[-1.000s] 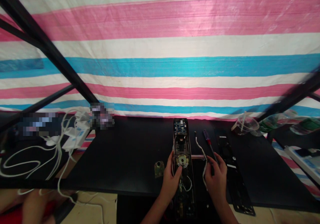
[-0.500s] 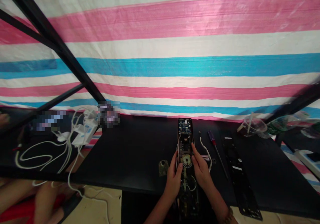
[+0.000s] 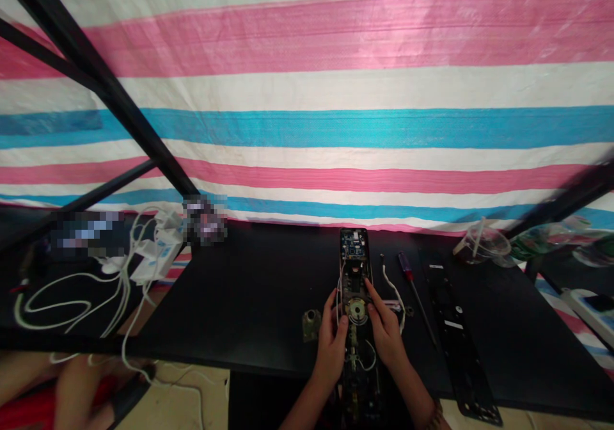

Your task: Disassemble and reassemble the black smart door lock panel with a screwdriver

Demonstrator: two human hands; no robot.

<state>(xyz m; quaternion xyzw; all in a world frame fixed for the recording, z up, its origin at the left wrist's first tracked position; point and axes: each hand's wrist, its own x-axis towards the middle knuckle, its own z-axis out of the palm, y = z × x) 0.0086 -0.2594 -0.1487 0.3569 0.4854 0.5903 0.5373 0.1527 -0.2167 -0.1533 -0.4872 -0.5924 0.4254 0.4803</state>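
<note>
A long black device housing (image 3: 355, 276), open on top, lies with its far end on the black table and its near end toward my body. A circuit board (image 3: 353, 243) shows at its far end and a round metal part (image 3: 357, 311) in its middle. My left hand (image 3: 332, 337) grips its left edge. On the right edge, my right hand (image 3: 385, 327) has its fingers and thumb against the housing beside the round part. Thin wires run along the left side and loop near the lower section.
Left of my hands sits a small metal bracket (image 3: 311, 325). To the right are a white cable (image 3: 394, 284), a screwdriver (image 3: 416, 295) and a long black cover panel (image 3: 458, 334). Plastic cups (image 3: 482, 243) stand back right. A power strip (image 3: 156, 257) and a person's legs are at left.
The view has shifted slightly, moving the things at left a little further left. Both hands keep their hold on the housing, with hardly any movement.
</note>
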